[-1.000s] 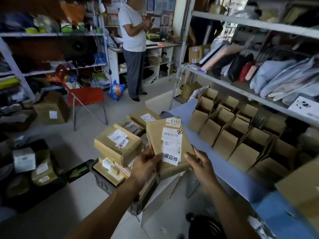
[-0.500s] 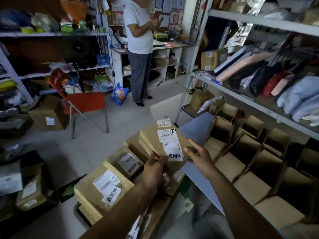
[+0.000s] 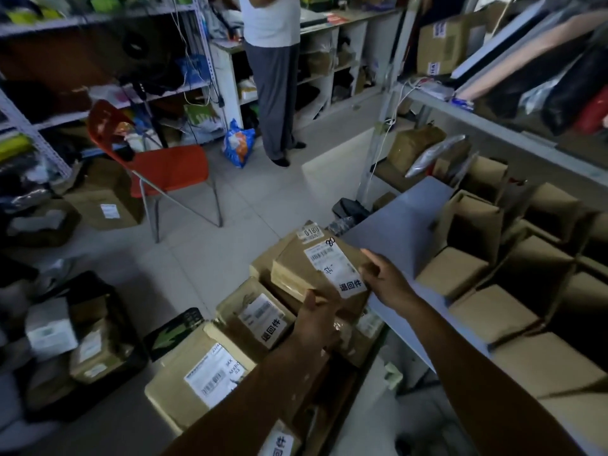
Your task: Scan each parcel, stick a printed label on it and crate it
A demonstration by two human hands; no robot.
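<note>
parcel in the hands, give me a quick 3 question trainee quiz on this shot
1. True or false: both hands hold the parcel.
2. What colour is the chair?
A. orange-red
B. blue
C. white
3. Fill in: the printed digits on the parcel's small sticker read ____.

Key:
1. True: the left hand grips its near edge and the right hand its right edge.
2. A
3. 0180

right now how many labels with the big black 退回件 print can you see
3: one on the held parcel, one on the parcel left of the left hand, one partly cut off at the bottom edge. Others may be hidden.
</note>
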